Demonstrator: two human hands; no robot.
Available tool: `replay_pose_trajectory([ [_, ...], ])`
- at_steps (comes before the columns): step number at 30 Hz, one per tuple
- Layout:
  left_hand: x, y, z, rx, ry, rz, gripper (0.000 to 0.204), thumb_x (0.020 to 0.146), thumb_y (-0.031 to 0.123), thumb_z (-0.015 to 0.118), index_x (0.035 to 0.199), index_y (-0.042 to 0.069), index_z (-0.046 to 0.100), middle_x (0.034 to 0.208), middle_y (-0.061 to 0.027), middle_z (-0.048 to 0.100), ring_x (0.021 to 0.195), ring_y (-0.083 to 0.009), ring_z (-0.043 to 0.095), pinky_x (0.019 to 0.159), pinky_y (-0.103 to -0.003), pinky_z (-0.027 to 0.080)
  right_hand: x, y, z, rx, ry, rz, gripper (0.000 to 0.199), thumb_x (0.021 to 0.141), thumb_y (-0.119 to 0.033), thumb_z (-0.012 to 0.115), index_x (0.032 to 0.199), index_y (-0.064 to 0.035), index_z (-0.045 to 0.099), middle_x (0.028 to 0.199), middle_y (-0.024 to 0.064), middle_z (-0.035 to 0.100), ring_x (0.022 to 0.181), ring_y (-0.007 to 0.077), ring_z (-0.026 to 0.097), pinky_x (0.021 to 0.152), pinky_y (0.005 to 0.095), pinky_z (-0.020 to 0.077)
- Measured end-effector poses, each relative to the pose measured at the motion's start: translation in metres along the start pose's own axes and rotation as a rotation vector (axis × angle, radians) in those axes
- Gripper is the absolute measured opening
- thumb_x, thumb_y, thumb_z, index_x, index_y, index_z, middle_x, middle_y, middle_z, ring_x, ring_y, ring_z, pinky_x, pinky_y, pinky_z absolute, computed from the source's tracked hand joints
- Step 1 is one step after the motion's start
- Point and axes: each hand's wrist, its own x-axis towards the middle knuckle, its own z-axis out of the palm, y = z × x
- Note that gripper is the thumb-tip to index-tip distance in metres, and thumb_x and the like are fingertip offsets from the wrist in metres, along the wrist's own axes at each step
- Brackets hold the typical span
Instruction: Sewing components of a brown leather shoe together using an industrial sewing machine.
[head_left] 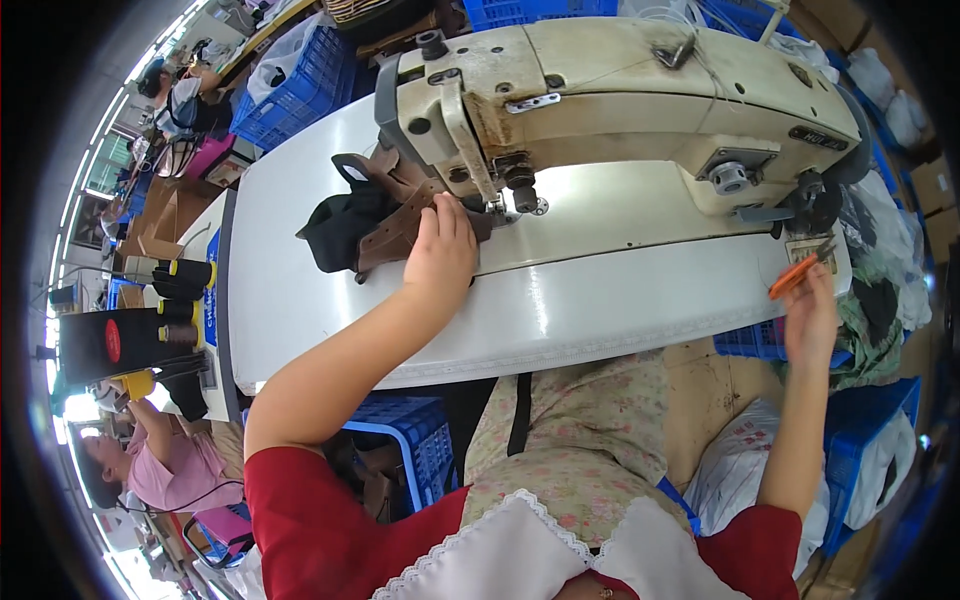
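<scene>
My left hand (443, 243) curves its fingers over a brown leather shoe upper (392, 238) and holds it against the sewing machine's bed. The upper has small holes along its edge. Its black lining (345, 228) bulges out to the left. Part of the upper lies beneath the head of the cream sewing machine (590, 130), close to the presser foot (497, 212). Off to the right, past the table's front edge, my right hand (812, 315) is closed around orange-handled thread snips (795, 275), their dark blades pointing up and right.
The white machine table (300, 320) curves in front of me. Thread spools (180, 310) stand at a neighbouring station on the left, where a person in pink (180, 465) works. Blue crates (300, 90) stand behind, with another crate (415, 440) beneath the table. Plastic bags (755, 460) lie at right.
</scene>
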Motion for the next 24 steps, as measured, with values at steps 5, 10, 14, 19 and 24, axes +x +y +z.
replay_pose_trajectory([
  [5,0.000,-0.001,-0.002,-0.273,0.088,-0.040,0.054,0.087,0.021,0.051,0.135,-0.004,0.050,0.138,-0.0180,0.050,0.132,-0.0330,0.042,0.112,-0.043,0.029,-0.051,0.016,0.082,0.361,-0.186,0.402,0.025,0.093,-0.020,0.053,0.115,-0.0077,0.054,0.090,0.0052,0.061,0.076,0.0171,0.061,0.061,0.0302,0.0512],
  [10,0.000,0.002,0.014,-0.300,0.184,-0.084,0.047,0.087,0.017,0.050,0.127,-0.006,0.055,0.136,-0.0212,0.051,0.130,-0.0350,0.045,0.114,-0.045,0.029,-0.050,0.026,0.122,0.068,-0.357,0.408,0.028,0.087,-0.012,0.060,0.113,-0.0021,0.057,0.069,-0.0011,0.051,0.052,0.0061,0.045,0.037,0.0221,0.0290],
  [14,0.000,0.003,0.002,-0.206,0.189,-0.070,0.045,0.089,0.015,0.046,0.127,-0.007,0.054,0.134,-0.0212,0.053,0.129,-0.0358,0.046,0.115,-0.046,0.028,-0.013,0.046,0.110,0.053,-0.288,0.096,0.032,0.086,-0.009,0.066,0.115,-0.0004,0.057,0.079,-0.0002,0.055,0.064,0.0057,0.051,0.051,0.0211,0.0412],
  [19,0.008,0.010,0.002,-0.121,0.023,-0.091,0.046,0.091,0.014,0.045,0.131,-0.008,0.050,0.138,-0.0192,0.050,0.133,-0.0341,0.043,0.114,-0.044,0.031,0.012,0.068,0.095,-0.220,-0.286,-0.228,0.033,0.084,-0.013,0.072,0.114,-0.0043,0.061,0.082,0.0013,0.061,0.072,0.0083,0.059,0.063,0.0254,0.0490],
  [24,0.004,0.008,0.000,-0.043,0.005,-0.112,0.051,0.091,0.012,0.045,0.137,-0.009,0.042,0.143,-0.0192,0.045,0.135,-0.0322,0.041,0.113,-0.044,0.032,0.006,0.066,0.093,-0.228,-0.270,-0.354,0.031,0.081,-0.016,0.072,0.109,-0.0075,0.063,0.086,0.0068,0.069,0.072,0.0184,0.069,0.061,0.0328,0.0527],
])
